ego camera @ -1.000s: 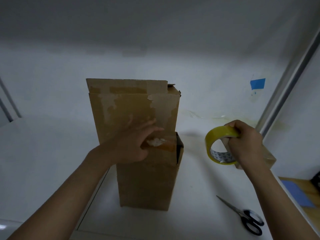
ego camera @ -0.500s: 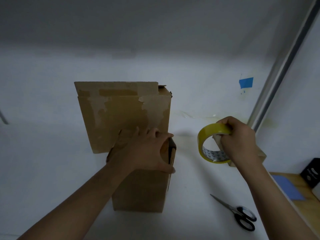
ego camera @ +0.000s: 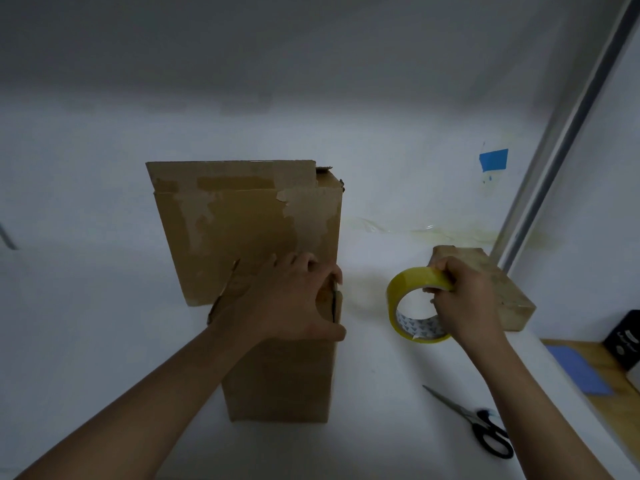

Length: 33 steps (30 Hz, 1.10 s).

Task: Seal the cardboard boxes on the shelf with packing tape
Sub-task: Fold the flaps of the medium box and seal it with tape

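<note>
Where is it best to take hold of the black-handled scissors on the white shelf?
Probably at the black handle loops of the black-handled scissors, coming from above. They lie flat, blades closed and pointing away toward the left, handles nearest the person.

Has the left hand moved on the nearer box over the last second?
Yes. The left hand slid right along the nearer cardboard box, from its top face to gripping the top right edge.
</note>
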Available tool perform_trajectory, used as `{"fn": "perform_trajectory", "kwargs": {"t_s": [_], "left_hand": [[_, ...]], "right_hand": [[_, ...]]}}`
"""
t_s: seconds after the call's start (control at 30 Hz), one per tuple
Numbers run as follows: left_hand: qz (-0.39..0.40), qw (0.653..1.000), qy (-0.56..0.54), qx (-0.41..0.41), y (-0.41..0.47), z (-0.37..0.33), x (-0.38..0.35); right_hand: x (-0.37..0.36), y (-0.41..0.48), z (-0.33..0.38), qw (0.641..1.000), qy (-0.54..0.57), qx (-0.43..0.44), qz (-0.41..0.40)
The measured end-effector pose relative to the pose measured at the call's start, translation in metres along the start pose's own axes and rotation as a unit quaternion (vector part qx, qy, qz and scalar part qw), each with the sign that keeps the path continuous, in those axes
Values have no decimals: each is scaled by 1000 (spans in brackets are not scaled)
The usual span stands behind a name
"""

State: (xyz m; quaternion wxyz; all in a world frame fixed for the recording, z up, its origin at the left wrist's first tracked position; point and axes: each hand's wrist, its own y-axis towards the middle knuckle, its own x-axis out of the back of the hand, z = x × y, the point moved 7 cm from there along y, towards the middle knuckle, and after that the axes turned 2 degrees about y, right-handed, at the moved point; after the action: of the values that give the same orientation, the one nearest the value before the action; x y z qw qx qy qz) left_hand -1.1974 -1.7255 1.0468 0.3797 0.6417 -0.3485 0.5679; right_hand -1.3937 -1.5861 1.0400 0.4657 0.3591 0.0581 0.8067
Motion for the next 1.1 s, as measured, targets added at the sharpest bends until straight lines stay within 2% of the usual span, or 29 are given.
{"fn": "perform_trajectory", "kwargs": {"t_s": [0.1, 0.27, 0.57, 0.77, 1.0, 1.1], "left_hand": [[-4, 1000, 7, 0, 0, -2, 0], [-7, 1000, 18, 3, 0, -4, -1], [-8, 1000, 22, 0, 0, -6, -1], [48, 998, 39, -20, -3, -3, -5], [11, 999, -31, -34, -7, -8, 1], [13, 998, -54, -29, -8, -1, 3]], "right_hand": [[-4, 1, -9, 999, 27, -23, 11], [-13, -6, -15, 1000, 16, -8, 14], [-76, -35, -53, 996, 39, -45, 66], [-116, -53, -54, 992, 64, -59, 88], [-118, -49, -56, 987, 87, -100, 88], [-116, -53, -65, 977, 127, -152, 72]]}}
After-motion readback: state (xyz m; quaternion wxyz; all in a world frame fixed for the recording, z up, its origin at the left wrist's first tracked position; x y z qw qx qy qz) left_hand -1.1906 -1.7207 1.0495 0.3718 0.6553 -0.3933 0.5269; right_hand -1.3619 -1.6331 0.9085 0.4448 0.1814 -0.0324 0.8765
